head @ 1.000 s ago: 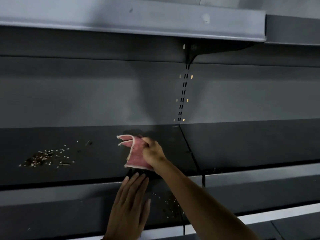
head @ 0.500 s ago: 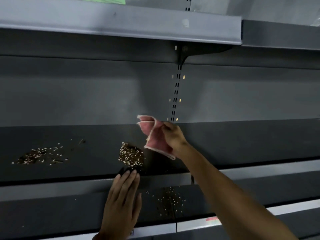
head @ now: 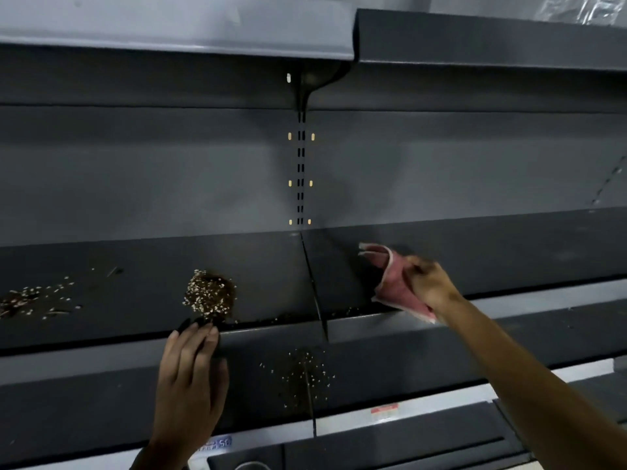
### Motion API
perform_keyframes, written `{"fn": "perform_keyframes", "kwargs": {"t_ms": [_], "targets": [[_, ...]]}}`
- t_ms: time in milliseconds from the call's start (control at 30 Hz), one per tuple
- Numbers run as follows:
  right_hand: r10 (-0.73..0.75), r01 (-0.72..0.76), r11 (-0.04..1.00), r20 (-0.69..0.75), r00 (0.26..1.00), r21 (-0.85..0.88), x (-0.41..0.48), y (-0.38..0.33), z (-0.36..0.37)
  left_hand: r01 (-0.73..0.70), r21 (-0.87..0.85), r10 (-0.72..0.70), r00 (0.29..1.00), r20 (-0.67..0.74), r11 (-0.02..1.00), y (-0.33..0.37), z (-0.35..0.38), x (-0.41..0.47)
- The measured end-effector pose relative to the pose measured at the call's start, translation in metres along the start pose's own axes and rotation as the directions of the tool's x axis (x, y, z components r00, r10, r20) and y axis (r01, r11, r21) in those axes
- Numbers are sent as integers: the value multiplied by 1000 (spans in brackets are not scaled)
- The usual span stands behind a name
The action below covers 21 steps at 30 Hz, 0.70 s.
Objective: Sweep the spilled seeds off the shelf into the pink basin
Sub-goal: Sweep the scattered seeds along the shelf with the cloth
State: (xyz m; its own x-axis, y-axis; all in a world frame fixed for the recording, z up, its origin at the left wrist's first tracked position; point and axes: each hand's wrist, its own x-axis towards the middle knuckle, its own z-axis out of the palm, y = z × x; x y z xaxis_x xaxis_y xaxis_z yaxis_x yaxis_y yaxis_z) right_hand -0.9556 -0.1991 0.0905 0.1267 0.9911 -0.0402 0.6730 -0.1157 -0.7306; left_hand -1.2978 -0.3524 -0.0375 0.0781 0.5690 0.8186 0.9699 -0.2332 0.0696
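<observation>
Seed heap (head: 209, 296) near the shelf's (head: 142, 293) front edge, long axis roughly front-to-back. Left hand (head: 190, 378): grip released, fingers straight, apparently touching the lip below the heap. Right hand (head: 432, 286): grip clenched on a pink cloth (head: 390, 283), free corners pointing rear-left.

A grey back panel (head: 135, 171) rises behind, split by a slotted upright (head: 301, 171) flanked by small pale holes. At the upright's top a dark bracket (head: 315, 79) carries the upper shelves (head: 176, 32). Crinkled clear plastic (head: 583, 8) lies at the top right corner. On the pale bottom rail (head: 441, 400) sit a red label (head: 384, 411) and a blue-printed label (head: 217, 443).
</observation>
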Motion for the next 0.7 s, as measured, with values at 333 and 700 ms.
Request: {"fn": "perform_keyframes", "kwargs": {"t_ms": [333, 700], "targets": [[-186, 181, 947, 6, 983, -266, -72, -42, 60, -1, -23, 2, 1000, 23, 1000, 0, -2, -5], [-269, 274, 960, 87, 959, -60, -126, -126, 139, -14, -66, 26, 984, 175, 998, -21, -12, -9]]}}
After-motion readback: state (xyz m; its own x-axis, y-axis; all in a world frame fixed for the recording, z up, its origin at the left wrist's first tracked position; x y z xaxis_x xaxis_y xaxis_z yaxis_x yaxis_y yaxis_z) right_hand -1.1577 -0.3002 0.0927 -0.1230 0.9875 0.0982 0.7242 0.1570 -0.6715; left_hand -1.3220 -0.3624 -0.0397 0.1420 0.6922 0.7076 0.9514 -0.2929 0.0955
